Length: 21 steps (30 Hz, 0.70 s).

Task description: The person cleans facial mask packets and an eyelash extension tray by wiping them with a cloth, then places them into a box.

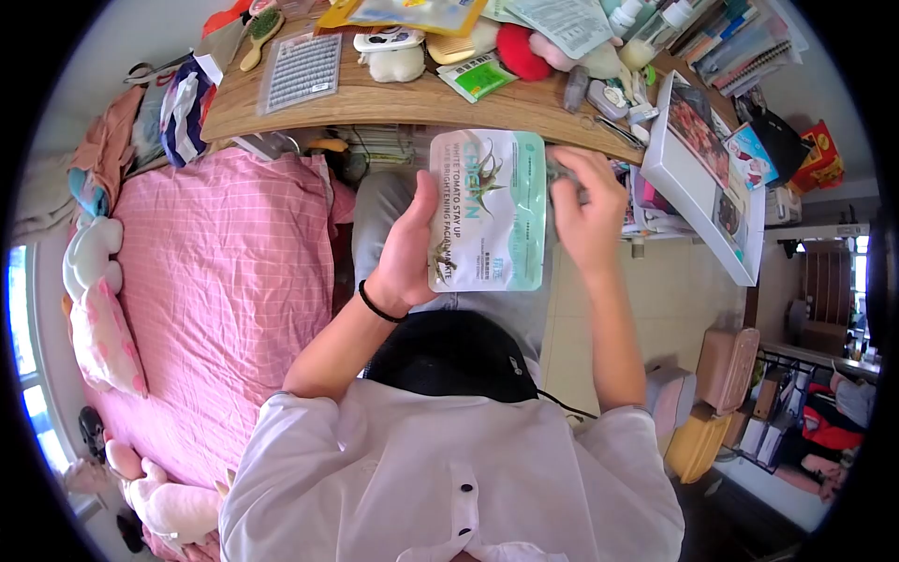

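A white and mint-green facial mask packet (503, 220) is held over my lap, its printed side toward me and its lettering turned sideways. My left hand (408, 245) grips it by the left edge, thumb along the front; the fingers behind it are hidden. Close to the packet's upper right edge, my right hand (592, 201) is closed with curled fingers. A small greyish thing shows between those fingers, but it is too blurred to name. Whether my right fingers touch the packet I cannot tell.
Ahead stands a wooden desk (412, 105) with a lash tray (302, 73), a hairbrush (261, 37) and a green packet (478, 77) on it. A white box (707, 178) juts out at right. The pink bed (215, 281) lies at left.
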{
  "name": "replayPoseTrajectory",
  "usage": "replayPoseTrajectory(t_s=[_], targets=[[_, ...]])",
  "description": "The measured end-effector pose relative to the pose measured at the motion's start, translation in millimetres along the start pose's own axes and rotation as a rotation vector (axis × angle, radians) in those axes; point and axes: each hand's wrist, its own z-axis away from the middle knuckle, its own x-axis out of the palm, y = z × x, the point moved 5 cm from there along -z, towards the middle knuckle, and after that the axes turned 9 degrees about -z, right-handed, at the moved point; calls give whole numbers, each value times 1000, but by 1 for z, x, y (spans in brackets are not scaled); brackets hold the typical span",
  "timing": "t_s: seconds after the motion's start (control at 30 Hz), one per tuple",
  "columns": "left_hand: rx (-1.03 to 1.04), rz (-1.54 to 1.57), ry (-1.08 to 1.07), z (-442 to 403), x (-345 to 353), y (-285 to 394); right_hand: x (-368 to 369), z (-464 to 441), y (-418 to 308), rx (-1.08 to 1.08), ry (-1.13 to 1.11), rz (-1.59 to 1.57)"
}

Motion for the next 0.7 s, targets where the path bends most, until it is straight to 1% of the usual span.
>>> replayPoseTrajectory(t_s=[0.07, 0.1, 0.17, 0.2, 0.23, 0.3, 0.33, 0.37, 0.43, 0.47, 0.5, 0.53, 0.57, 0.63, 0.7], targets=[[89, -8, -79, -2, 3, 10, -4, 5, 18, 408, -83, -286], [95, -8, -77, -4, 3, 12, -3, 6, 13, 405, -87, -288], [262, -272, 165, -10, -6, 26, 7, 13, 4, 516, -161, -517], [309, -383, 204, -11, -9, 32, 12, 16, 0, 502, -224, -559], [309, -383, 203, -13, -10, 32, 13, 18, -4, 501, -224, -559], [438, -679, 390, -12, -12, 39, 22, 19, -17, 506, -321, -623], [461, -766, 465, -11, -7, 41, 22, 17, -22, 500, -293, -643], [460, -767, 466, -14, -6, 37, 22, 15, -25, 502, -293, -645], [656, -895, 541, -8, 2, 37, 19, 11, -32, 406, -293, -517], [582, -1021, 472, -5, 8, 34, 21, 12, -35, 406, -293, -517], [582, -1021, 472, -5, 2, 36, 21, 11, -43, 299, -282, -407], [527, -974, 349, -9, -5, 34, 22, 11, -51, 193, -271, -297], [471, -924, 228, -12, -9, 30, 24, 11, -54, 194, -271, -297], [299, -757, 244, -6, 2, 20, 29, 12, -67, 64, -320, -217], [155, -425, 121, 0, 4, 10, 36, 15, -72, 70, -347, -239]])
